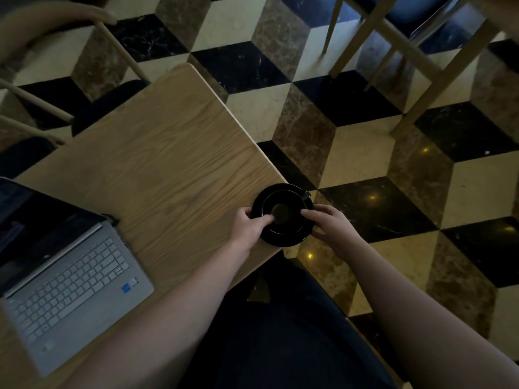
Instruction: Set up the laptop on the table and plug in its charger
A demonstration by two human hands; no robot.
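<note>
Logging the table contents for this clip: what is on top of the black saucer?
A black cup sits on the saucer, with what looks like a spoon at its far rim. Both hands, left and right, cover its sides; the cup's contents are too dark to tell.

Bare forearms, no sleeves, left grip (248,224), right grip (331,221), dark trousers (280,332)

I see a light wood-grain surface (168,153) carrying an open silver laptop (70,287) at its left near edge, with a plug in the laptop's right side, and well apart from it a black saucer (283,237) with a black cup (283,211) sitting at the right edge.
</note>
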